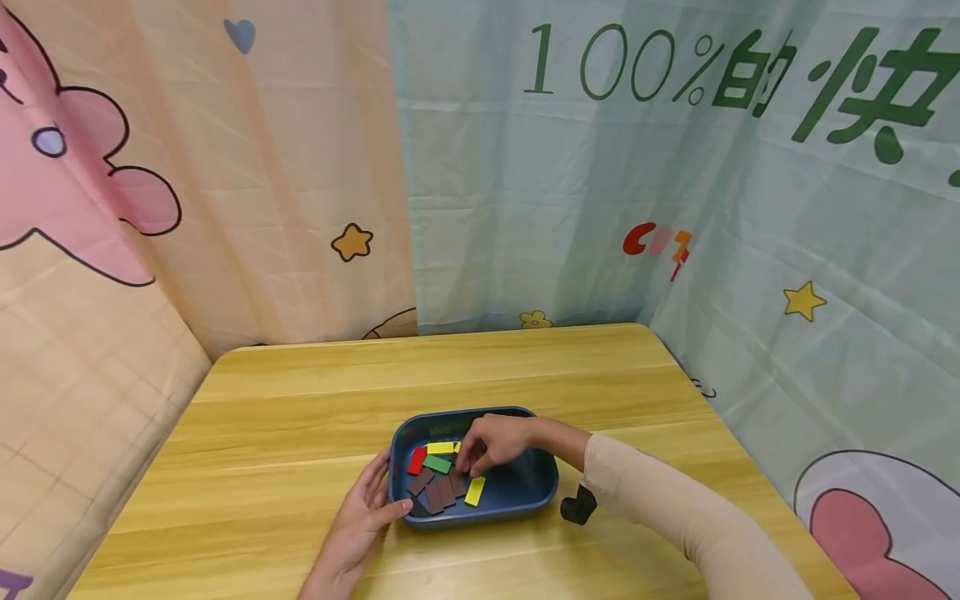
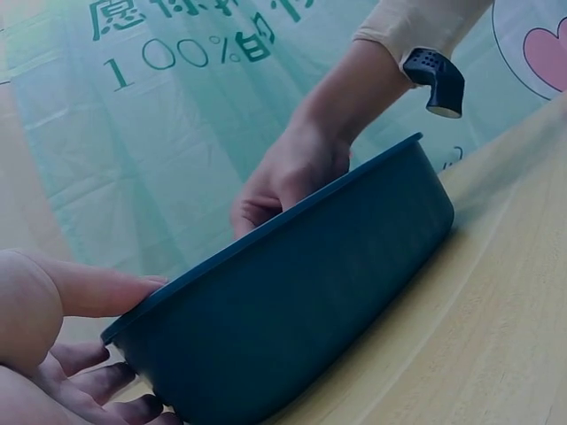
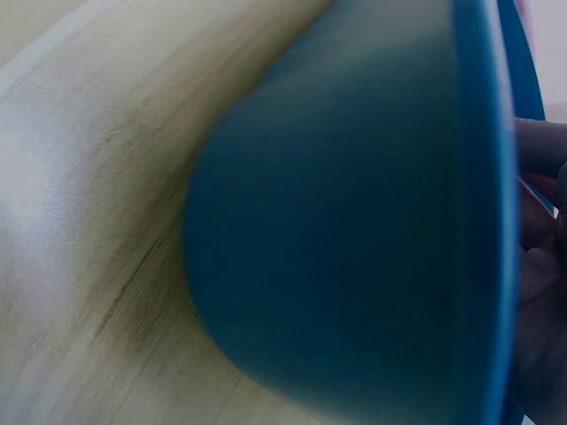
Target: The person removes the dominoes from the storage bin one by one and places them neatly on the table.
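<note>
A dark blue rectangular tray [image 1: 480,518] rests on the table, holding several small flat rectangular blocks. My left hand [image 1: 362,517] grips the tray's left end, thumb over the rim and fingers along the outer wall. The right hand [image 1: 495,442] reaches inside from the right, its bent fingertips down among the blocks; I cannot tell whether it pinches one. Brown blocks [image 1: 441,493] lie overlapping near the tray's left side. Around them are a red block [image 1: 417,460], a green block [image 1: 437,464], a yellow block [image 1: 475,492] and another yellow block [image 1: 440,448].
The light wooden table [image 1: 300,417] has a curtain [image 1: 510,208] with printed figures behind it and at its sides. A black wrist camera [image 1: 578,505] hangs beneath the right sleeve [image 1: 675,517], just right of the tray.
</note>
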{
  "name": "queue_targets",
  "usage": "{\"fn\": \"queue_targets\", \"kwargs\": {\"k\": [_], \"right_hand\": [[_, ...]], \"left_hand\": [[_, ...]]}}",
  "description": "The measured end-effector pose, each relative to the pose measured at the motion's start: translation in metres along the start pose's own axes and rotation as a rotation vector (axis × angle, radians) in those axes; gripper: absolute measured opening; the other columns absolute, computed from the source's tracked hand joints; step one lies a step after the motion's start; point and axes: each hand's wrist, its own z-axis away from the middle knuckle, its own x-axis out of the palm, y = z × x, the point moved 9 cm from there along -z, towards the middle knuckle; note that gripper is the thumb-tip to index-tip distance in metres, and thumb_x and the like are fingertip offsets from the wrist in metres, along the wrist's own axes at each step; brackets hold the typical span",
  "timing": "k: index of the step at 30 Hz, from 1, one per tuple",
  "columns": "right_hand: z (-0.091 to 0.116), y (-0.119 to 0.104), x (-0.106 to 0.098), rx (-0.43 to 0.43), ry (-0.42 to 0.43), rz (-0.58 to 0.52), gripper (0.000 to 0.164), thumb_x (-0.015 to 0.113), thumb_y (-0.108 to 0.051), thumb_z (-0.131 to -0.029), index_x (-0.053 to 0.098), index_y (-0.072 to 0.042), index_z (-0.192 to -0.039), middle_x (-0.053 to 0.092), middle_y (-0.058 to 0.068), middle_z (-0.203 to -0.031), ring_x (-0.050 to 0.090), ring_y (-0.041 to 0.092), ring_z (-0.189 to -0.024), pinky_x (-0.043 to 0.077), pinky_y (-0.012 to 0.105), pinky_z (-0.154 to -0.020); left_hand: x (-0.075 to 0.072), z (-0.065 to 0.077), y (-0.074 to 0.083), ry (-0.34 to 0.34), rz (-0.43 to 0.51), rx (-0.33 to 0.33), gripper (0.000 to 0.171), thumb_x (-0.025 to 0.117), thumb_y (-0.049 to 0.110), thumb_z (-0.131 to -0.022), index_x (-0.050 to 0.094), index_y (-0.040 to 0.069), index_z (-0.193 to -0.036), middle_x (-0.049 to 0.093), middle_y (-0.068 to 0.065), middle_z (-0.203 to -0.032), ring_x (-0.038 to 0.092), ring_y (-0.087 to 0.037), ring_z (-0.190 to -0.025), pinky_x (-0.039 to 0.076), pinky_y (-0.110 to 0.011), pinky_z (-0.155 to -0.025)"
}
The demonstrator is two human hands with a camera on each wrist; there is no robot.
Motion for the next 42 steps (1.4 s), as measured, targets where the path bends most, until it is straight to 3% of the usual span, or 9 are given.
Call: {"fn": "queue_targets", "kwargs": {"k": [7, 15, 26, 31, 42], "right_hand": [[-0.003, -0.001, 0.007, -0.008, -0.02, 0.133, 0.013, 0.082, -0.005, -0.089, 0.081, -0.008, -0.102, 0.071, -0.014, -0.088, 0.062, -0.004, -0.08, 0.054, 0.015, -0.077], [-0.008, -0.007, 0.013, 0.031, -0.068, 0.334, 0.014, 0.085, -0.009, -0.086, 0.081, -0.011, -0.099, 0.069, -0.015, -0.087, 0.06, -0.005, -0.079, 0.05, 0.01, -0.074], [-0.011, -0.01, 0.02, 0.05, -0.156, 0.432, 0.014, 0.085, -0.014, -0.088, 0.071, -0.018, -0.088, 0.06, -0.014, -0.077, 0.053, 0.001, -0.07, 0.046, 0.012, -0.066], [-0.008, -0.012, 0.013, 0.054, -0.112, 0.385, 0.018, 0.085, -0.015, -0.088, 0.068, -0.019, -0.084, 0.059, -0.012, -0.076, 0.054, 0.002, -0.07, 0.047, 0.014, -0.066], [0.014, -0.008, -0.017, 0.092, 0.052, 0.082, 0.015, 0.083, -0.009, -0.089, 0.069, -0.015, -0.087, 0.061, -0.008, -0.075, 0.055, 0.006, -0.067, 0.051, 0.02, -0.064]], "left_hand": [[-0.001, 0.0, 0.0, 0.001, -0.014, -0.003, 0.095, 0.07, -0.017, -0.086, 0.017, 0.0, -0.163, 0.012, -0.023, -0.169, 0.014, -0.045, -0.153, 0.03, -0.046, -0.114], [-0.003, 0.001, 0.003, -0.002, -0.022, 0.014, 0.094, 0.071, -0.015, -0.086, 0.018, 0.0, -0.163, 0.013, -0.023, -0.169, 0.014, -0.044, -0.153, 0.031, -0.045, -0.114], [-0.007, 0.001, 0.0, 0.005, -0.035, -0.011, 0.095, 0.072, -0.014, -0.087, 0.018, 0.002, -0.164, 0.012, -0.024, -0.169, 0.012, -0.046, -0.153, 0.029, -0.051, -0.116], [-0.005, 0.002, -0.001, -0.002, -0.03, -0.011, 0.095, 0.072, -0.014, -0.087, 0.017, 0.001, -0.163, 0.01, -0.024, -0.169, 0.011, -0.047, -0.153, 0.027, -0.051, -0.116], [-0.002, 0.002, 0.002, -0.007, -0.034, 0.003, 0.092, 0.071, -0.014, -0.087, 0.02, 0.0, -0.162, 0.014, -0.025, -0.168, 0.015, -0.048, -0.152, 0.03, -0.051, -0.115]]}}
